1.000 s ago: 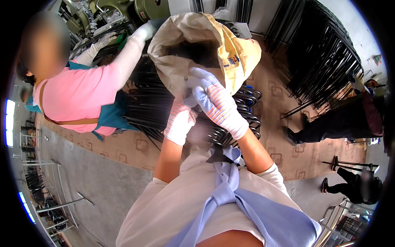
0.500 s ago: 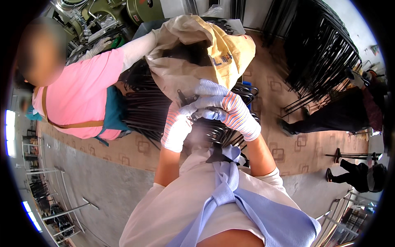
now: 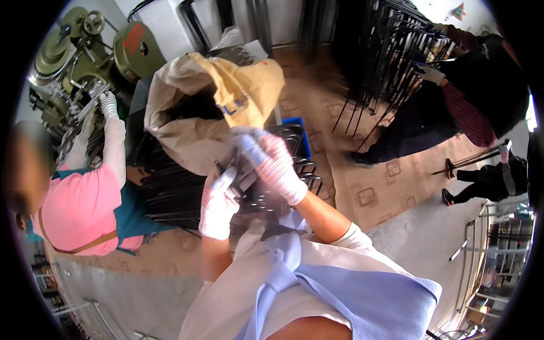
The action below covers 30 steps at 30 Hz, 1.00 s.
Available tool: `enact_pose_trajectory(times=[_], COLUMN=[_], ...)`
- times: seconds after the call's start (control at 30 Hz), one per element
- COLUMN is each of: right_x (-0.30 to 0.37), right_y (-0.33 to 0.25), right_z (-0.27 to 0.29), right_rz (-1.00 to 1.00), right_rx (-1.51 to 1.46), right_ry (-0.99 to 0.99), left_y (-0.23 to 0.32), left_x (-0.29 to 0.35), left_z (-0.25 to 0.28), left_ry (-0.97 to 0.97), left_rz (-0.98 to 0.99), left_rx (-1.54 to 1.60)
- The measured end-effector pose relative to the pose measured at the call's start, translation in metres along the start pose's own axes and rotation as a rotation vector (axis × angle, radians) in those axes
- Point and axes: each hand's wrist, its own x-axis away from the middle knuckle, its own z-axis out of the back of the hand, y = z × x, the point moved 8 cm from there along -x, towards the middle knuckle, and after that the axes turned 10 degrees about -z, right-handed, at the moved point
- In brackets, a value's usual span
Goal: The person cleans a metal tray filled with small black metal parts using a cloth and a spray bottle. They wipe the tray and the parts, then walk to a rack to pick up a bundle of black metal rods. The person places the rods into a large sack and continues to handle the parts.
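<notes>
My left hand (image 3: 220, 209), in a striped knit glove, is closed around small black metal parts (image 3: 233, 171); their exact kind is blurred. Close above and to the right, my right hand (image 3: 273, 167) in a matching glove reaches over the same parts, its fingers smeared by motion. Just beyond both hands stands an open beige and yellow woven sack (image 3: 190, 144) with its rim rolled back and a dark inside. Bent black metal tubes (image 3: 170, 195) lie stacked beneath the sack and my hands.
At the left a person in pink (image 3: 85, 201) works with gloved hands at a green machine (image 3: 73, 51). A blue bin (image 3: 304, 136) sits right of the tubes. Black frames (image 3: 391, 56) stand at the back right, handled by a person in dark clothes (image 3: 447, 107).
My view has turned, so the sack and my hands appear further left. The co-worker in pink has drawn an arm away from the sack to the machine. My hands stay together at the black parts.
</notes>
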Motion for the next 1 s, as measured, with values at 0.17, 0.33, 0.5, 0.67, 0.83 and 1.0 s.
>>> enact_pose_trajectory(times=[0.17,0.33,0.5,0.67,0.83,1.0], right_x=[-0.004,-0.004,-0.003,0.006,0.004,0.003], right_y=[0.027,0.042,0.038,0.022,0.013,-0.004], right_z=[0.009,0.001,0.000,-0.009,0.012,0.015], right_rz=[-0.094,-0.296,-0.253,-0.293,-0.034,0.176], right_rx=[-0.459,-0.611,-0.491,-0.342,0.083,0.328], right_ry=[0.096,-0.053,-0.119,-0.132,0.162,0.303], left_y=[0.007,0.003,-0.004,-0.019,-0.001,0.039], left_x=[-0.005,-0.006,0.003,-0.003,0.001,0.008], left_z=[-0.011,-0.017,-0.027,0.033,0.000,-0.037], left_ry=[-0.005,-0.078,-0.039,0.127,0.098,-0.068], left_rz=[-0.104,-0.068,-0.002,-0.094,-0.087,-0.601], left_rx=[-0.044,0.010,0.026,-0.295,-0.344,-1.141])
